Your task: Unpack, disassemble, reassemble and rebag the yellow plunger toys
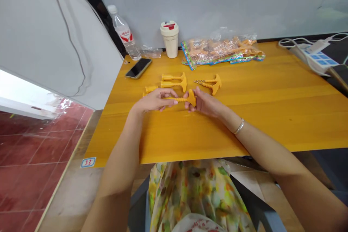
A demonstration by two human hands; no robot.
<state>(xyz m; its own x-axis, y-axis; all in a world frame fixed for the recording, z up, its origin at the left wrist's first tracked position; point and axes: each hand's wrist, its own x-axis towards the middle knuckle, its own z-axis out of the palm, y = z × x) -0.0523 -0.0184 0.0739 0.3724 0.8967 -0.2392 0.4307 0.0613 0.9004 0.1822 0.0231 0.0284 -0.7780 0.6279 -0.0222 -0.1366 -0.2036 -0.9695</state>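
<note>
left hand (160, 99): fingers pinching screw peg (182, 99) shaft | right hand (205, 103): fingers pinching its handle | peg: over table (272, 116), wearer's 12 o'clock | seems partway: two sleeved pegs (183, 84), peg's 11 o'clock; two bare-screw pegs (216, 86), 2 o'clock

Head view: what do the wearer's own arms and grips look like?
The left grip and right grip are ungloved human hands. No sleeve or cable shows on the left arm or right arm; a thin, silver-coloured bracelet circles the latter at the wrist.
</note>
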